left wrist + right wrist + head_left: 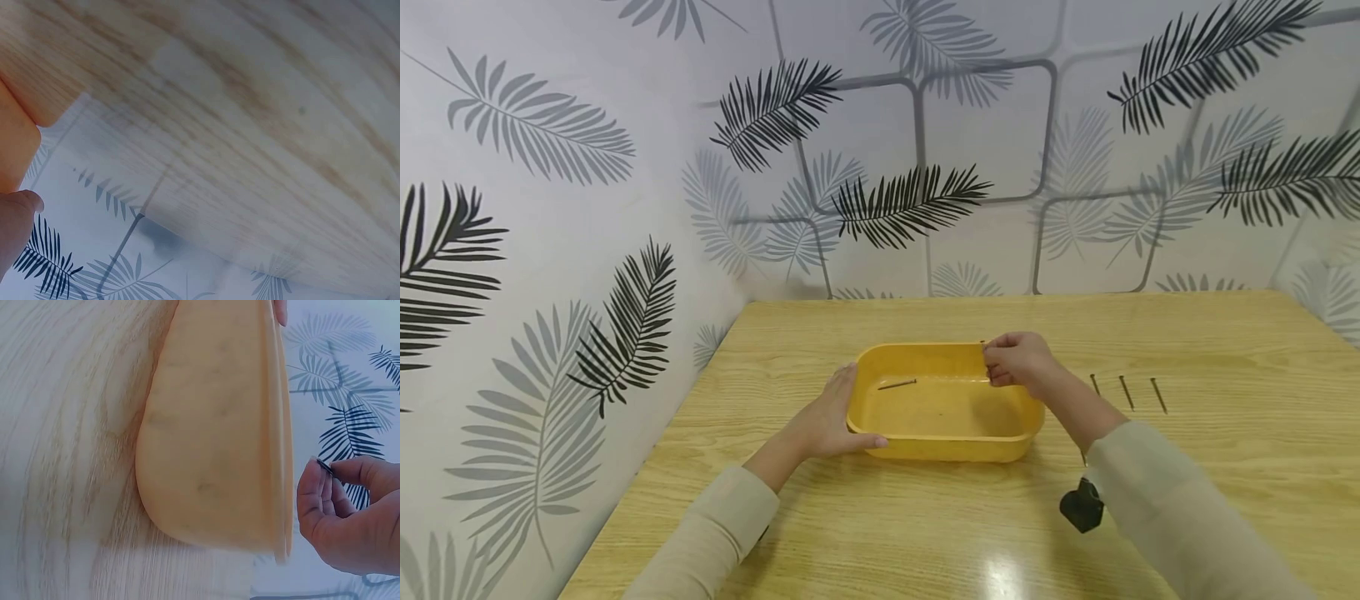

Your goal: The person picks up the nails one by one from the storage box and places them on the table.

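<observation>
A yellow rectangular tray (940, 450) rests on the wood-grain table. My left hand (829, 417) lies against its left front corner, fingers along the end wall and thumb stretched across the front wall. At the far right part of the tray, my right hand (1021, 363) pinches a dark, thin nail (324, 467) between thumb and fingertips. In the head view this nail stands roughly upright, its head above the fingers. Another nail (897, 384) lies inside the tray toward the left. The left wrist view catches only a fingertip (25, 206) near the tray.
To the right of the tray, several nails lie in a loose row, one of them a nail (1159, 395) at the far right; my right forearm partly covers the row. A black object (1082, 506) shows beside the right cuff. A leaf-patterned wall (880, 258) borders the table's back.
</observation>
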`<state>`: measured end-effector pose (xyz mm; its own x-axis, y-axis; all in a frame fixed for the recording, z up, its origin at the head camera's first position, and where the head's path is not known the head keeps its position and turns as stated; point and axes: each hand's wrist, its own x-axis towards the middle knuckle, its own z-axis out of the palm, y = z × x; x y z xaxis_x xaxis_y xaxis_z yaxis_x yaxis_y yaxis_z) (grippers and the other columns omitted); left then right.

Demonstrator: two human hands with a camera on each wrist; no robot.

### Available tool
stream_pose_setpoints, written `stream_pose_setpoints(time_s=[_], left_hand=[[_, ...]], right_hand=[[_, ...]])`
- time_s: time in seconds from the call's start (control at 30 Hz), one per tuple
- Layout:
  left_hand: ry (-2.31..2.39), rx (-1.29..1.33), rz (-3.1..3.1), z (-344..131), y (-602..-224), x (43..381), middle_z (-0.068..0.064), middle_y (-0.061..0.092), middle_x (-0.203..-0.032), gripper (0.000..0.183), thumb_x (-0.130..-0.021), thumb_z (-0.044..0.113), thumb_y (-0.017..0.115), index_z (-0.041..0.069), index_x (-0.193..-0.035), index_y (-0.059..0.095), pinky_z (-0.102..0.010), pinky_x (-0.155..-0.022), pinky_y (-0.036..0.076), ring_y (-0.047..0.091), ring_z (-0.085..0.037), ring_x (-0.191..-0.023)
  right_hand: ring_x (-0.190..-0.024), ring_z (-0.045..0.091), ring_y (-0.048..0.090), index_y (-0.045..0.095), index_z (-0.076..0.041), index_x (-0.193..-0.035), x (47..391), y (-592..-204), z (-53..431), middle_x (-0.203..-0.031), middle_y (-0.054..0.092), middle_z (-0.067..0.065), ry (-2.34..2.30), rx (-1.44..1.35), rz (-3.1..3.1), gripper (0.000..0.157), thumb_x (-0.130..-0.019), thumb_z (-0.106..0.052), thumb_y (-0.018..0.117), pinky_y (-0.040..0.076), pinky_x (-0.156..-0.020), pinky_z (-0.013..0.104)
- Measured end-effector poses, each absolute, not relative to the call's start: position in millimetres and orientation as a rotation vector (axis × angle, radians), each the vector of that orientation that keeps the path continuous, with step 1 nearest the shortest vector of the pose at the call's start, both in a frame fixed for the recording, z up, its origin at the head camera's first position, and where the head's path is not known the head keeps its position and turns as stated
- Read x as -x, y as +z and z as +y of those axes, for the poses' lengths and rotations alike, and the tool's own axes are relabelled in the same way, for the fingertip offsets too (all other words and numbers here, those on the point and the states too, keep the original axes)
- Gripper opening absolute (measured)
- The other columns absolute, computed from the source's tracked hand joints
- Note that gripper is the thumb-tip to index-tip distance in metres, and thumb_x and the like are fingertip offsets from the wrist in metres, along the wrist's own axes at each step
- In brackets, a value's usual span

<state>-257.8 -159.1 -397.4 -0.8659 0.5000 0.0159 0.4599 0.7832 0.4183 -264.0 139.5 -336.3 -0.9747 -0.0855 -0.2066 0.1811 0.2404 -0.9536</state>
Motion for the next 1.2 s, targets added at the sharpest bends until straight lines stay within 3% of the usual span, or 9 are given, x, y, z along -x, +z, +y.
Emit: stream_pose_setpoints(time_s=[0.97, 1.2], left_hand=[[0.651, -0.778, 2.869, -158, -397, 258, -0.017, 0.003, -0.156, 0.124, -0.069, 0.073, 0.060, 0.003, -0.149, -0.003, -0.047, -0.116, 0.015, 0.004, -0.030, -0.145], [0.646, -0.784, 2.871, -159, -398, 259, -0.017, 0.003, -0.156, 0.121, -0.071, 0.069, 0.062, 0.004, -0.149, -0.003, -0.047, -0.116, 0.014, 0.005, -0.030, -0.145]], right_hand=[[-0.062, 0.004, 0.058, 0.044, 0.014, -0.122, 259, -340, 196, -0.074, 0.058, -0.003, -1.735, -0.110, 2.389, 0.038, -0.090, -0.006, 0.049, 0.054, -0.062, 0.019], [-0.066, 0.004, 0.058, 0.046, 0.010, -0.119, 254, -344, 213, -0.074, 0.057, -0.007, -1.677, -0.096, 2.409, 0.034, -0.092, -0.009, 0.049, 0.054, -0.066, 0.020]])
